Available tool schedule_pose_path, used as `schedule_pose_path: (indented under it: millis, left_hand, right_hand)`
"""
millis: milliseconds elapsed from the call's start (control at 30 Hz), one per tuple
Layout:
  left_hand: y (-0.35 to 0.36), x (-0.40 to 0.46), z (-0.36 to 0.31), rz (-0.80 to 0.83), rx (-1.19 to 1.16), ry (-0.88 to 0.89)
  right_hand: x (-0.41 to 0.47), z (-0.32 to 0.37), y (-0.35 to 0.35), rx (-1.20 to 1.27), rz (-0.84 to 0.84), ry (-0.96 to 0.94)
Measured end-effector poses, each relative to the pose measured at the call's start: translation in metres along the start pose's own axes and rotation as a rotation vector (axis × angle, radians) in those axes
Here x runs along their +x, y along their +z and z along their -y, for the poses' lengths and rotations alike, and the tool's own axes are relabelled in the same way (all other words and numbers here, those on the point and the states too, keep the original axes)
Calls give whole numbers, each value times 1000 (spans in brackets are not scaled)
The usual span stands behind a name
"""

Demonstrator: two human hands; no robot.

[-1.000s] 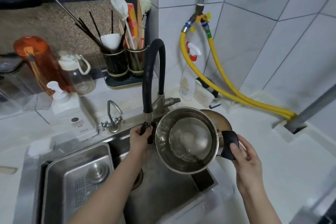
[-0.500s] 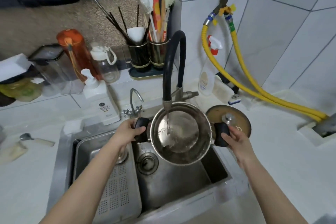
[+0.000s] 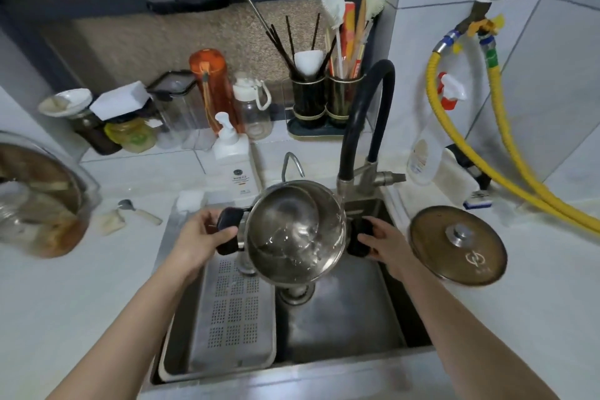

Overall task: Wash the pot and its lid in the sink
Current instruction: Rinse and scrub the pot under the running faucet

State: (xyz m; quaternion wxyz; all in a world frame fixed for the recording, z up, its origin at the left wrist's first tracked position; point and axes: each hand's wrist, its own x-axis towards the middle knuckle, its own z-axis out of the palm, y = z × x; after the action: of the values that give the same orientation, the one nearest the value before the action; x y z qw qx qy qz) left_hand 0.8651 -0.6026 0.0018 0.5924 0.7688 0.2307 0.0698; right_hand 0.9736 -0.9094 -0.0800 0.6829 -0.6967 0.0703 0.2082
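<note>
A shiny steel pot (image 3: pixel 293 232) with two black side handles hangs over the sink (image 3: pixel 344 325), tilted, with water sloshing inside. My left hand (image 3: pixel 201 239) grips its left handle and my right hand (image 3: pixel 381 242) grips its right handle. The pot's brown glass lid (image 3: pixel 457 250) with a metal knob lies flat on the counter right of the sink. The black hose tap (image 3: pixel 363 127) arches just behind the pot; no stream of water shows from it.
A perforated steel drain tray (image 3: pixel 232 312) fills the sink's left half. A white soap dispenser (image 3: pixel 232 159) and small tap (image 3: pixel 292 166) stand behind. Utensil holders (image 3: pixel 324 101), bottles and jars line the back. Yellow hoses (image 3: pixel 506 153) run at the right. A spoon (image 3: pixel 139 209) lies left.
The pot has moved left, off the tap's stream, and tilted; its water now swirls. My left hand went from the tap hose to the pot's left handle. The view has widened leftwards.
</note>
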Motion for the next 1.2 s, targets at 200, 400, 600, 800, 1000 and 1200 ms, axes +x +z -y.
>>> schedule_pose_path:
  millis: [200,400,600,800,1000,1200]
  left_hand:
    - [-21,-14,0,-55,100,54]
    - [-28,-28,-9,-113,160,113]
    - [-38,-41,-3,-138,182,128]
    - [-38,-52,8,-128,254,141]
    - [-27,-53,12,-92,345,165]
    - [-12,-48,13,-6,409,186]
  right_hand:
    - [16,5,22,30,69,-26]
    - [27,2,37,167,83,3]
    - [36,-3,48,282,175,59]
    - [28,-9,49,304,237,28]
    - [27,-18,40,317,195,-13]
    - [13,-37,20,331,126,-35]
